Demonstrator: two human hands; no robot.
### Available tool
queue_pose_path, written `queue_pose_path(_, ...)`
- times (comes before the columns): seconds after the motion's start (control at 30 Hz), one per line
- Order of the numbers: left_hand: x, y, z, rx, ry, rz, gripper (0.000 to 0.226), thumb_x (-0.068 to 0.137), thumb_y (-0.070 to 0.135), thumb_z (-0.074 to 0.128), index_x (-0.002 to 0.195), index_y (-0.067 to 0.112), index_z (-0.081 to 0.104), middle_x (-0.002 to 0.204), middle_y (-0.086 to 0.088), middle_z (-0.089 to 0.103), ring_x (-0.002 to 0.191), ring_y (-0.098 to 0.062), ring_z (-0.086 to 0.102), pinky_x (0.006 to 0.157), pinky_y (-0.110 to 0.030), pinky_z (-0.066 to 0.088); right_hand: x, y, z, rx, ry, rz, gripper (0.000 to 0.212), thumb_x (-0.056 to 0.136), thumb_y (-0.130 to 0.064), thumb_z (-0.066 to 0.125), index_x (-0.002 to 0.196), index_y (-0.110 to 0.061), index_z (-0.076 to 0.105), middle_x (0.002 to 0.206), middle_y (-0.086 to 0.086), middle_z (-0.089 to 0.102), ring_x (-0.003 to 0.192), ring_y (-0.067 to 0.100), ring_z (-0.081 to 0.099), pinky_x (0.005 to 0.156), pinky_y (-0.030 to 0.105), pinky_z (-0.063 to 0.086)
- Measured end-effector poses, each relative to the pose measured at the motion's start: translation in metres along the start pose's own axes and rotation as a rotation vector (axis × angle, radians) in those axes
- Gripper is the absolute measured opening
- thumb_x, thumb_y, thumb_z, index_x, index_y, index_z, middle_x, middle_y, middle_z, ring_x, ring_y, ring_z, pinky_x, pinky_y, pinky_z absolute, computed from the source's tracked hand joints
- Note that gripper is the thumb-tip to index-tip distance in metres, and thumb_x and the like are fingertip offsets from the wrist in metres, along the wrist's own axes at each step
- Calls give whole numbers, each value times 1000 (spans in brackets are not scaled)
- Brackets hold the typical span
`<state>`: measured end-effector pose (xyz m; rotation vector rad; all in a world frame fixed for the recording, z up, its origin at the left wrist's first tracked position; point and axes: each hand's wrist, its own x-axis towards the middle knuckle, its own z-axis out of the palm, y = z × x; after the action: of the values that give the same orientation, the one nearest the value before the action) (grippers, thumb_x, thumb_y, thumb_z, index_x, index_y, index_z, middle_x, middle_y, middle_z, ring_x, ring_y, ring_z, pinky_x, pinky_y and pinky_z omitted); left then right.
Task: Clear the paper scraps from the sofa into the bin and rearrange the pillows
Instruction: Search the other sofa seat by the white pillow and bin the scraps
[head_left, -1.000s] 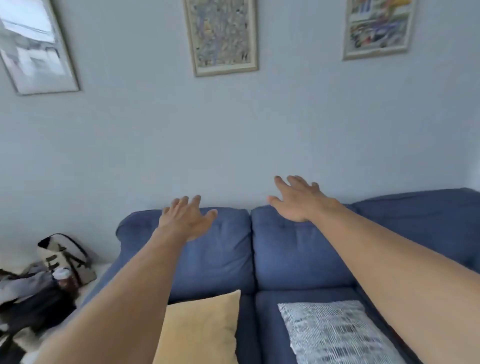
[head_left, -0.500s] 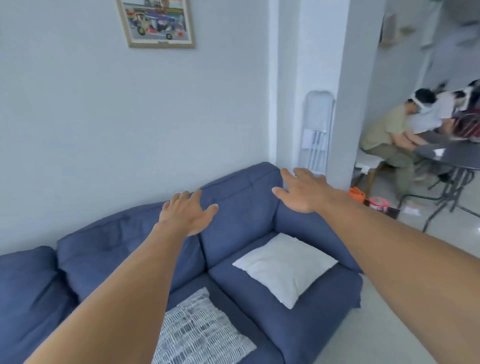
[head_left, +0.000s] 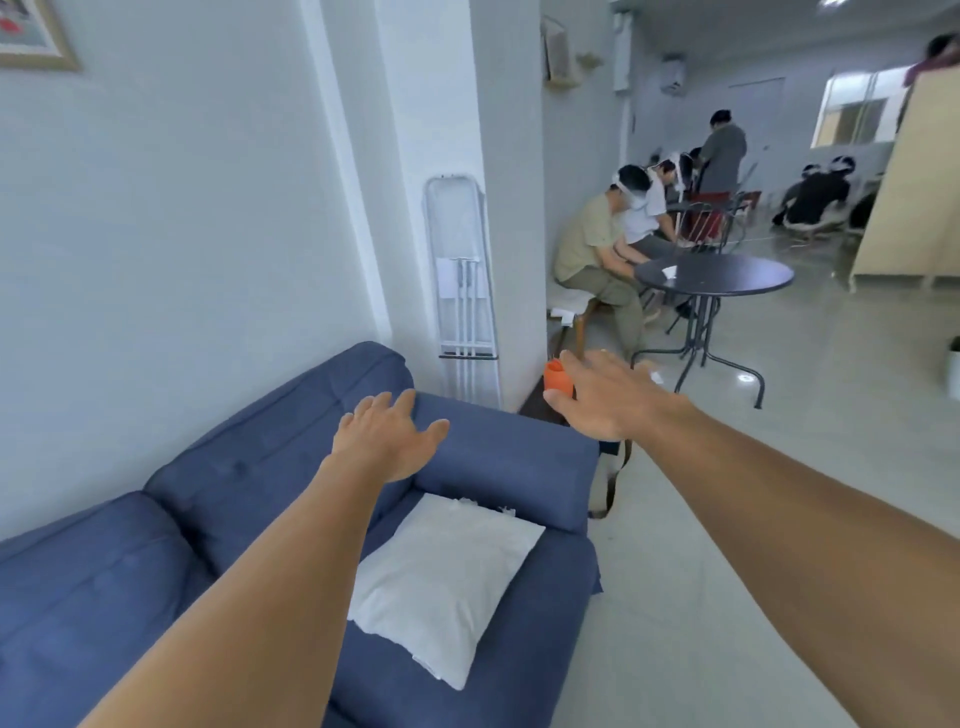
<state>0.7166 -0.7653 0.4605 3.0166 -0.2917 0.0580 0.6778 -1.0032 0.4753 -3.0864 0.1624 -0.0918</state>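
View swung right to the right end of the sofa (head_left: 249, 467); yellow and patterned pillows left frame. Left hand (head_left: 384, 439) and right hand (head_left: 610, 402) hovered empty, fingers spread. White pillow (head_left: 447, 582) lay on the seat, paper scraps (head_left: 466, 502) at its far edge, uncleared.

- Left hand (head_left: 387, 441): bare; thumb and four fingers all visible, seen from the back, knuckles faintly marked.
- Left forearm (head_left: 249, 597): bare along its whole visible length, from lower frame edge to wrist; smooth, slender toward the wrist.
- Right hand (head_left: 613, 400): bare; back and thumb visible, fingertips blurred.
- Right forearm (head_left: 805, 545): bare along its whole visible length; broad near the camera, narrowing to the wrist.
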Motion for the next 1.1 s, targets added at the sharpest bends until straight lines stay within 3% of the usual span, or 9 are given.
queue_pose_path(0.17, 73, 8, 18, -12, -19, 56, 67, 95, 58, 33, 149, 19, 30, 153, -3, 33, 142, -26, 24, 110, -44, 25, 53, 20, 16, 30, 40, 48, 60, 97, -53, 29, 144, -17, 30, 145, 10, 39, 136, 28, 31, 106, 50, 32)
queue_pose_path(0.43, 165, 15, 48, -10, -88, 85, 69, 94, 59, 33, 151, 20, 27, 153, -4, 33, 143, -26, 22, 111, -45, 23, 129, 37, 52, 51, -39, 108, 65, 96, -55, 29, 151, -21, 19, 152, 13, 29, 140, 33, 24, 110, 51, 28)
queue_pose_path(0.63, 229, 16, 75, 18, -110, 36, 70, 94, 59, 33, 152, 20, 24, 154, -4, 32, 143, -25, 22, 112, -44, 21, 206, 53, 80, 63, -87, 37, 66, 98, -54, 29, 152, -17, 18, 155, 11, 23, 142, 31, 22, 111, 49, 27)
queue_pose_path(0.87, 312, 41, 149, 36, -234, -49, 69, 95, 57, 34, 151, 18, 26, 152, -5, 34, 143, -24, 20, 113, -43, 19, 295, 88, 162, 114, -288, -21, 67, 100, -53, 25, 155, -17, 8, 157, 12, 18, 146, 29, 13, 114, 48, 19)
queue_pose_path(0.97, 327, 49, 188, 33, -325, -71, 67, 96, 56, 34, 151, 19, 26, 154, -3, 32, 144, -23, 18, 114, -43, 18, 309, 102, 203, 119, -372, -6, 68, 99, -53, 24, 155, -17, 8, 157, 12, 19, 144, 29, 16, 114, 47, 23)
queue_pose_path(1.1, 345, 45, 241, 57, -411, -73, 63, 94, 56, 36, 145, 19, 35, 148, -3, 39, 141, -23, 25, 111, -39, 22, 320, 109, 260, 122, -479, 12, 68, 100, -52, 22, 155, -16, 5, 160, 10, 12, 148, 26, 7, 116, 46, 19)
